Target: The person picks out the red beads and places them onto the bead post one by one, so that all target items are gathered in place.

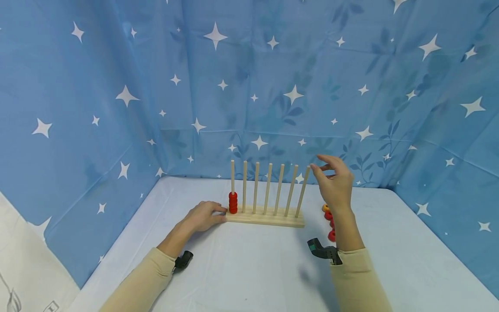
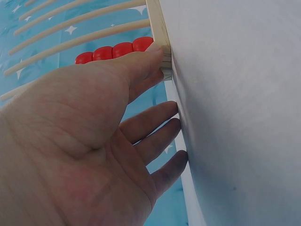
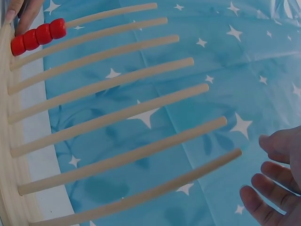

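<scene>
A wooden peg rack (image 1: 265, 216) with several upright pegs stands on the table. Several red beads (image 1: 233, 203) are stacked on its leftmost peg. With thumb and index finger my left hand (image 1: 204, 216) pinches the left end of the rack's base, while its other fingertips touch the tabletop in the left wrist view. My right hand (image 1: 334, 182) is raised beside the top of the rightmost peg (image 3: 197, 176). Its fingers are loosely bent with nothing between them, and the right wrist view shows a gap between them and the peg.
Several loose red beads (image 1: 332, 236) and a yellow bead (image 1: 325, 208) lie on the white table (image 1: 249, 268) right of the rack, partly hidden by the right forearm. A blue star-patterned curtain (image 1: 249, 108) hangs behind and around the table.
</scene>
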### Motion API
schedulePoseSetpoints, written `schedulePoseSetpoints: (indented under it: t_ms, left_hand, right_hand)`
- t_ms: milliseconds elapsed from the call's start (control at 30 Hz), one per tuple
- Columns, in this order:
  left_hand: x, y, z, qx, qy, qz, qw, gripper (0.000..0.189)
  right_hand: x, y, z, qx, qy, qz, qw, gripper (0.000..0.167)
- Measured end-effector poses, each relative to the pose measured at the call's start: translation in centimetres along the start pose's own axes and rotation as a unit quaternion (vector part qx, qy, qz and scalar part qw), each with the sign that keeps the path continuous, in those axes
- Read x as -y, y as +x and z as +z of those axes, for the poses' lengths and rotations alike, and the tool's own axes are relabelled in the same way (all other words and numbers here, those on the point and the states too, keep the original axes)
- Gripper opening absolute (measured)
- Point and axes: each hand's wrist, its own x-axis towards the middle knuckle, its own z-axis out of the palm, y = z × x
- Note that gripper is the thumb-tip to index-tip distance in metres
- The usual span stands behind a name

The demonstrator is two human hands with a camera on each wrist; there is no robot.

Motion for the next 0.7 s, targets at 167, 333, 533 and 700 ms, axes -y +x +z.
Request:
schedulePoseSetpoints:
  t_ms: [167, 333, 533, 700]
  left_hand:
    - [0.0, 0.0, 0.0, -0.001, 0.002, 0.003, 1.0, 0.034]
    - [-0.1, -0.1, -0.1, -0.001, 0.002, 0.004, 1.0, 0.034]
    - [-0.1, -0.1, -0.1, -0.001, 0.003, 0.005, 1.0, 0.033]
    - [-0.1, -0.1, -0.2, -0.002, 0.005, 0.007, 1.0, 0.034]
  right_hand:
    - [-0.3, 0.0, -0.3, 0.006, -0.003, -0.001, 1.0, 0.03]
    - [-1.0, 0.0, -0.6, 0.03, -0.01, 0.003, 0.9995, 0.031]
    - [-1.7, 0.0, -1.2, 0.055, -0.019, 0.026, 0.998, 0.032]
    - [-2.1, 0.0, -1.8, 0.074, -0.031, 0.049, 0.9955, 0.035]
